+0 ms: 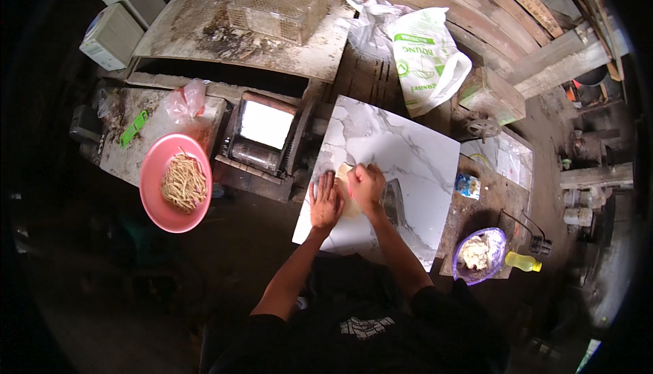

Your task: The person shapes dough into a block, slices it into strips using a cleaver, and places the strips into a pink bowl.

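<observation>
A pale flat piece of dough point(344, 173) lies on a white marble-patterned slab point(408, 149). My left hand point(325, 202) rests flat on the slab with fingers spread, touching the dough's left edge. My right hand point(368, 187) is closed in a fist over the dough, gripping a thin pink-handled tool that is mostly hidden in the hand. A dark metal blade or scraper point(392, 200) lies just to the right of that hand.
A pink bowl point(153, 170) of cut noodles sits at left. A metal roller machine point(262, 139) stands beside the slab. At right are a purple bowl point(495, 238) holding dough, a yellow bottle point(524, 262) and a small packet point(467, 185). A white and green bag point(425, 58) lies behind.
</observation>
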Available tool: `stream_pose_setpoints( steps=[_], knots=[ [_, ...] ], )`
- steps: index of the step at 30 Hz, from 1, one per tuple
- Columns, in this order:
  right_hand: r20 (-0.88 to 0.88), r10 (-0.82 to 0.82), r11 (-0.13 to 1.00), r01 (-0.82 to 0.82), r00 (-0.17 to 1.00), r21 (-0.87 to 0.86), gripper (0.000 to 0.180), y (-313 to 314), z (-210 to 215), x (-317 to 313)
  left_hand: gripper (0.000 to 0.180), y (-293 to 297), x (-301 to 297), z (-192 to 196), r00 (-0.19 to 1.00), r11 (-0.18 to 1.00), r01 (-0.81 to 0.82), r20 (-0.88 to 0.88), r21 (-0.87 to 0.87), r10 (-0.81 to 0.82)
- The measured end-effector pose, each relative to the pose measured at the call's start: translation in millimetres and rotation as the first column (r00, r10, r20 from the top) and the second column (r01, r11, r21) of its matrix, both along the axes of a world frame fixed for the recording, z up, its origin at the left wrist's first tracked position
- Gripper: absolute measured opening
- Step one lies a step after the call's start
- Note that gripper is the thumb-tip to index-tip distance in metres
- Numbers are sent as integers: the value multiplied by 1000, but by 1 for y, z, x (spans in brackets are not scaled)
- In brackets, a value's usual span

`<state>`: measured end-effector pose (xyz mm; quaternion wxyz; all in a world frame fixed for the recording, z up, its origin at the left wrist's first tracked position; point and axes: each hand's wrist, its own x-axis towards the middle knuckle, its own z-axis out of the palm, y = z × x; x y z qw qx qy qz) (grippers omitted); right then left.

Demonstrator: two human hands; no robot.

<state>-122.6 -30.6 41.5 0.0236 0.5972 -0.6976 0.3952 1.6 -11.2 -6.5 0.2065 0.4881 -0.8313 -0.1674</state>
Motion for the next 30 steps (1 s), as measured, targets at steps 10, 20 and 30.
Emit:
stream_pose_setpoints(
  steps=[10,20,30],
  knots=[
    [-154,-15,912,77,988,402,20,-33,-3,0,54,11,-3,11,998,999,-1,71,47,-2],
    [-305,-35,999,36,952,-1,15,20,-7,14,57,13,2,2,998,997,-41,56,62,38],
    [-15,-132,809,116,991,576,21,-67,-3,-17,60,12,-4,8,991,999,-13,134,34,8]
  ],
)
